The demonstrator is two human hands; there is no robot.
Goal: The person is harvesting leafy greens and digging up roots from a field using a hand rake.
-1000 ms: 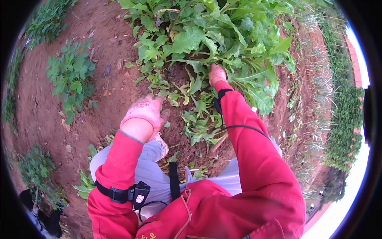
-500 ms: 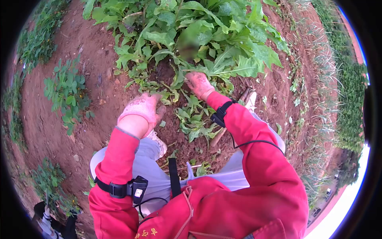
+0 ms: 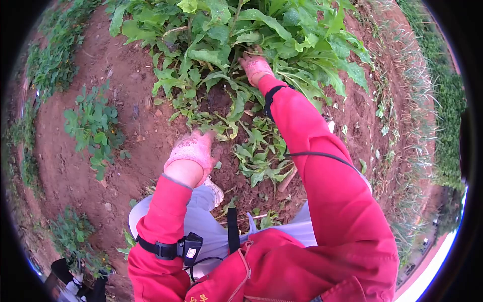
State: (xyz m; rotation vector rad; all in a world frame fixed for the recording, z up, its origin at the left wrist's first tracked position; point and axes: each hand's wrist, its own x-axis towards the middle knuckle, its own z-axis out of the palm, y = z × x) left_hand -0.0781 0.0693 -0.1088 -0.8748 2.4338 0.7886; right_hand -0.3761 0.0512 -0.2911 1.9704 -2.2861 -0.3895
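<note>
Both my hands wear pink gloves smudged with soil. My right hand [image 3: 255,66] reaches in among the lower stalks of a large leafy green plant clump [image 3: 221,30]. Leaves partly cover its fingers, and whether they grip a stalk I cannot make out. Lower and to the left, my left hand [image 3: 190,152] hovers near the soil with fingers and thumb apart, holding nothing visible. Just beyond its fingertips are small trimmed-looking leaves [image 3: 209,121]. Between my legs lies a pile of loose green leaves [image 3: 259,156].
A wooden stick-like piece [image 3: 288,179] lies beside the leaf pile, near my right leg. To the left, a small bushy plant [image 3: 95,126] grows from reddish soil [image 3: 133,121]. Thin onion-like plants [image 3: 412,95] line the right side. Another person [image 3: 75,284] is partly visible at lower left.
My right hand has moved forward from the soil near the loose leaves into the plant clump. My left hand stays low near the ground, and the view has shifted slightly.
</note>
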